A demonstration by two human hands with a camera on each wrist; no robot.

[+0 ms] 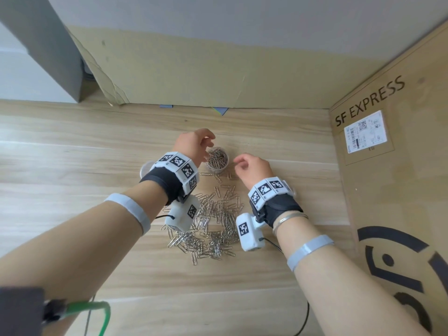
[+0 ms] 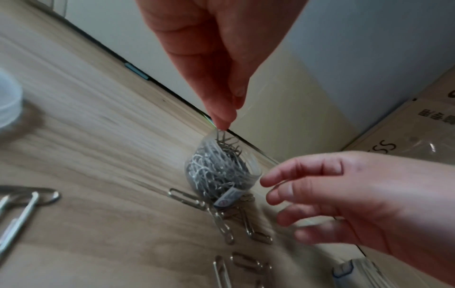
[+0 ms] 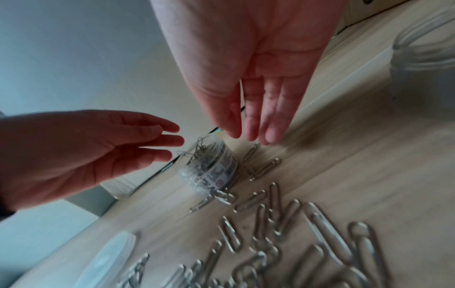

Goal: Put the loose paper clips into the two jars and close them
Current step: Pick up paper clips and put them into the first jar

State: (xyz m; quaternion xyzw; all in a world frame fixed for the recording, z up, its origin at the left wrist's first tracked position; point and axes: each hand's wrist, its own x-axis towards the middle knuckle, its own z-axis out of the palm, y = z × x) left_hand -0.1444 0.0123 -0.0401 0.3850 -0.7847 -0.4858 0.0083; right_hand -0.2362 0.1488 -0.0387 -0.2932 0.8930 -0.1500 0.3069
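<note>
A small clear jar [image 1: 217, 159] [image 2: 221, 171] [image 3: 209, 167] stands open on the wooden table, heaped with paper clips. My left hand [image 1: 198, 144] [image 2: 222, 124] hovers over its mouth. Its fingertips [image 3: 176, 140] sit at the topmost clips, with the thumb held apart. My right hand [image 1: 247, 166] [image 3: 251, 134] is just right of the jar. A thin paper clip [image 2: 277, 187] seems pinched at its index finger. The loose paper clips [image 1: 213, 224] [image 3: 283, 233] lie in a pile nearer to me. A second clear jar [image 3: 428, 54] stands open to the right.
A translucent lid [image 1: 146, 169] [image 3: 108, 259] lies left of the pile, partly behind my left wrist. A cardboard sheet [image 1: 218, 69] leans along the back. A large SF Express box [image 1: 392, 166] walls off the right side. A few clips [image 2: 221, 224] lie at the jar's foot.
</note>
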